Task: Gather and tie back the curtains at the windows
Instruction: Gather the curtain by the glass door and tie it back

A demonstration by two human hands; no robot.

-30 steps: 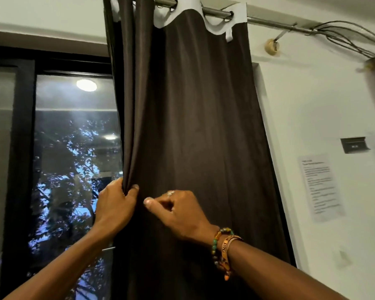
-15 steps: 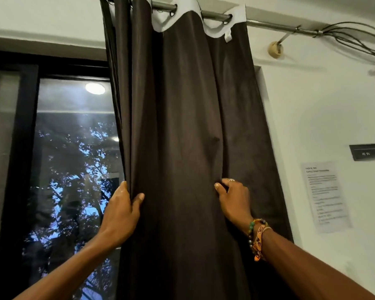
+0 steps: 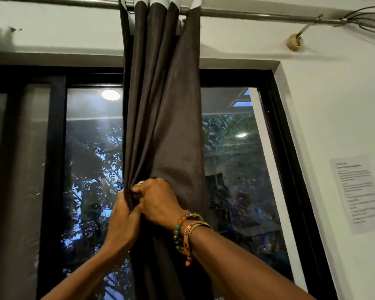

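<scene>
Left hand (image 3: 122,221), at seven o'clock, curls round the bunched curtain (image 3: 160,126) to keep its folds compact. Right hand (image 3: 158,200), touching it, grips the same folds (not yet tied). The curtain hangs from twelve o'clock, mid-window.

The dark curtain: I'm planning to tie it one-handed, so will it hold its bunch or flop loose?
Probably floppy: the curtain folds into soft pleats where the left hand and right hand grip it. Likely to spread once released, as no tie is visible.
</scene>
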